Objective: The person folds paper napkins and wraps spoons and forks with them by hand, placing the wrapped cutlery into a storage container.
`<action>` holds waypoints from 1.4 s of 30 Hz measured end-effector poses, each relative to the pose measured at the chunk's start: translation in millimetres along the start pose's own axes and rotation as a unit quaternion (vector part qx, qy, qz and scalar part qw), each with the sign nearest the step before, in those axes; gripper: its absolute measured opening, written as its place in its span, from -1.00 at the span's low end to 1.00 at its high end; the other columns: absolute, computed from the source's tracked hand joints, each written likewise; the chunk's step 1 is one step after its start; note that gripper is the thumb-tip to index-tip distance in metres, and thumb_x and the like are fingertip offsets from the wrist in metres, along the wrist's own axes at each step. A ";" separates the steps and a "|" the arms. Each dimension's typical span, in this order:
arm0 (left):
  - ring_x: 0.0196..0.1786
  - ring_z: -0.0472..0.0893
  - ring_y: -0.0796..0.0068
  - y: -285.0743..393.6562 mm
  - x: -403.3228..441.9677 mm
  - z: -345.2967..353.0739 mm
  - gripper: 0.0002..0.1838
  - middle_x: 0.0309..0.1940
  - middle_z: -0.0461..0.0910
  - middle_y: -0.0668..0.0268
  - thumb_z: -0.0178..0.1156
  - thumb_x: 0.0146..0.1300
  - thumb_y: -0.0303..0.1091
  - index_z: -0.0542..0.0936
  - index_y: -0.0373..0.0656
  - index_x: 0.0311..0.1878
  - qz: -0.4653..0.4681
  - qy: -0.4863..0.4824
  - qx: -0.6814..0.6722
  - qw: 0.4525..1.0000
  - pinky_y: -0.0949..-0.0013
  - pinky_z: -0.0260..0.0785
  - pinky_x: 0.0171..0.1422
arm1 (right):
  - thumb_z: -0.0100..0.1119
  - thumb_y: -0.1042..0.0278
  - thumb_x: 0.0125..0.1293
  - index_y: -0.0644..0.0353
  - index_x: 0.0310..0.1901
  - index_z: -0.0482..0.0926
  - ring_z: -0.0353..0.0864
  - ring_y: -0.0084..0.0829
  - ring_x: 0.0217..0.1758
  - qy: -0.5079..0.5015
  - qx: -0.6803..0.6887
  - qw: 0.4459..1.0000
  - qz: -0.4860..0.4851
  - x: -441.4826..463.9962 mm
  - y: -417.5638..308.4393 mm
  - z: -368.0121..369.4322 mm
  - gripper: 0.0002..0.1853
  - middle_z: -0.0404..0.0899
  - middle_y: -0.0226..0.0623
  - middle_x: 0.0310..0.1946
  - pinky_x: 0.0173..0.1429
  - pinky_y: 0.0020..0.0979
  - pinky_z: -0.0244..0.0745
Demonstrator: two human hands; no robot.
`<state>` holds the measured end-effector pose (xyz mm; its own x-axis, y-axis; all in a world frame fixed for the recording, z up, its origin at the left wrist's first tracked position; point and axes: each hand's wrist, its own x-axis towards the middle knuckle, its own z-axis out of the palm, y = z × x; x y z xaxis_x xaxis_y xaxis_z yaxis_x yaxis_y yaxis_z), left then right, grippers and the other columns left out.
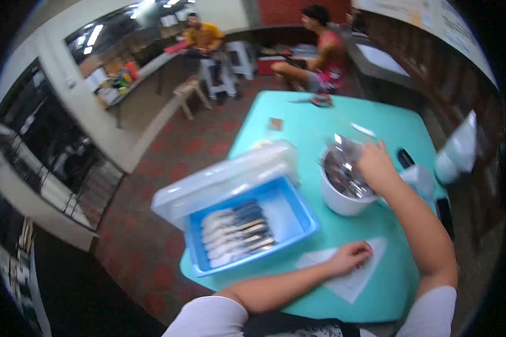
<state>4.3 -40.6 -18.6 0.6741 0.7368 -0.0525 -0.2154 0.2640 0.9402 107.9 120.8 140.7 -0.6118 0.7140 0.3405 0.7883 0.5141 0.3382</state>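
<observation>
My right hand point(378, 168) is at the right rim of a white bucket point(348, 206) filled with metal cutlery point(344, 168). Its fingers reach over the cutlery and are blurred, so any grip is hidden. Fork tines stick up at the bucket's left side. Below the bucket, my left hand point(351, 257) rests with curled fingers on a white paper napkin point(349, 287) lying on the table; nothing shows in it. Left of my hands stands a blue plastic bin point(289, 216) with its clear lid point(225, 180) raised. Inside lie several bundles point(236, 233), white at one end and dark at the other.
The turquoise table point(396, 121) carries a red and black object point(321, 100) and a small brown piece point(275, 123) farther back. Dark objects point(444, 218) and a plastic-wrapped white roll point(455, 151) are at the right edge. Two people point(327, 53) sit beyond the table.
</observation>
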 end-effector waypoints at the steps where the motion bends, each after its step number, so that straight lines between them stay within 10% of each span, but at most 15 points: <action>1: -0.36 0.46 0.68 -9.1 5.1 -4.1 -0.86 -0.37 0.52 0.46 0.13 0.38 -0.31 0.54 -0.15 -0.11 0.010 -0.023 -0.014 1.000 0.52 0.35 -0.29 | 0.17 0.35 0.09 0.08 -0.38 0.71 0.45 -0.25 0.07 0.013 0.016 1.000 -0.002 2.3 -2.2 10.1 -0.87 0.56 -0.29 -0.25 0.28 -0.03 0.22; 6: -0.44 0.39 0.73 -14.2 11.7 -1.9 -0.89 -0.43 0.46 0.50 0.11 0.39 -0.32 0.51 -0.13 -0.14 0.032 -0.026 -0.035 0.999 0.57 0.26 -0.40 | 0.18 0.38 -0.02 0.03 -0.54 0.66 0.47 -0.30 -0.04 -0.048 -0.060 0.994 -0.078 2.3 18.0 -9.2 -0.93 0.51 -0.31 -0.34 0.19 -0.07 0.28; 15: -0.47 0.44 0.69 -6.6 8.8 -0.9 -0.78 -0.46 0.48 0.47 0.04 0.43 -0.16 0.51 -0.12 -0.16 0.028 -0.027 -0.071 0.997 0.58 0.28 -0.40 | 0.31 0.42 -0.20 0.10 -0.58 0.57 0.43 -0.26 -0.26 0.260 0.044 0.961 0.088 -85.5 70.4 -107.8 -0.90 0.34 -0.31 -0.46 -0.16 -0.23 0.33; 22: -0.42 0.59 0.53 25.0 1.8 -7.5 -0.56 -0.37 0.58 0.35 -0.05 0.46 0.01 0.45 -0.21 0.05 -0.038 -0.019 -0.287 0.957 0.51 0.44 -0.38 | 0.29 0.34 -0.16 -0.04 -0.48 0.63 0.48 -0.30 -0.35 -0.004 0.244 0.968 -0.056 -169.9 -44.7 -86.6 -0.88 0.38 -0.42 -0.51 -0.30 -0.23 0.34; 27: -0.48 0.52 0.61 17.8 4.5 -3.2 -0.72 -0.43 0.53 0.40 0.06 0.43 -0.18 0.46 -0.21 -0.01 -0.006 -0.047 -0.150 0.988 0.57 0.37 -0.43 | 0.29 0.36 -0.06 -0.02 -0.42 0.66 0.50 -0.28 -0.37 -0.029 0.297 0.954 -0.038 -175.2 -67.3 -69.0 -0.89 0.43 -0.40 -0.50 -0.31 -0.24 0.37; 36: -0.55 0.42 0.68 15.8 5.8 -4.5 -0.79 -0.45 0.50 0.40 0.06 0.38 -0.42 0.39 -0.16 0.05 -0.016 0.013 -0.102 0.995 0.60 0.26 -0.53 | 0.31 0.32 0.13 0.24 -0.24 0.68 0.56 -0.37 -0.46 0.045 0.311 0.942 0.116 -62.6 0.0 -76.1 -0.79 0.57 -0.25 -0.50 -0.35 -0.33 0.39; 42: -0.50 0.46 0.57 -16.7 18.6 -12.2 -0.87 -0.46 0.50 0.32 0.02 0.38 -0.42 0.36 -0.13 -0.05 -0.002 -0.023 -0.216 0.976 0.56 0.27 -0.53 | 0.24 0.15 0.28 0.37 -0.41 0.64 0.61 -0.45 -0.67 -0.124 0.431 0.830 0.332 13.4 15.3 7.5 -0.64 0.60 -0.25 -0.62 -0.61 -0.36 0.45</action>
<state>11.9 -23.7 -39.4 0.7038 0.7097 -0.0314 -0.4846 0.5119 0.7093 112.3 141.7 143.8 -0.0758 0.9968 -0.0266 0.7663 0.0412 -0.6411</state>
